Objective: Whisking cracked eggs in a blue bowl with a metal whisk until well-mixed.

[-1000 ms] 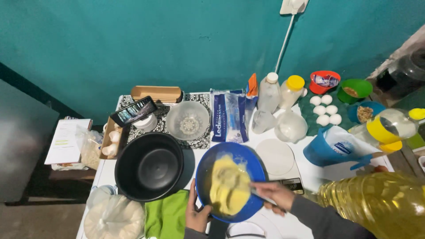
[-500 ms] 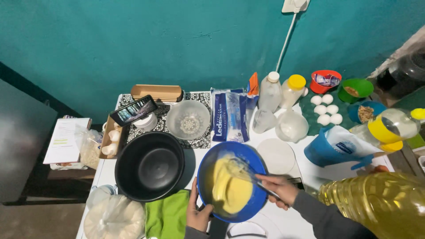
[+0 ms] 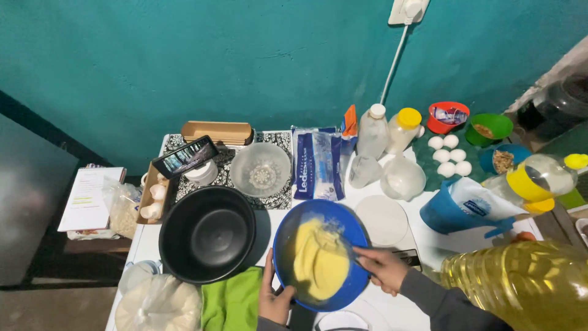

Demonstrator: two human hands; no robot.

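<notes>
Tabletop blue bowl point(image 3: 288, 245) of yellow batter point(image 3: 318, 263)

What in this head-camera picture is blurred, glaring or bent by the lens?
Head view: the oil bottle at lower right looms large, soft and out of focus; the right hand in the blue bowl looks slightly smeared; the black pot shows a dull sheen; table edges splay outward, as with a wide lens; the corners are dim.
</notes>
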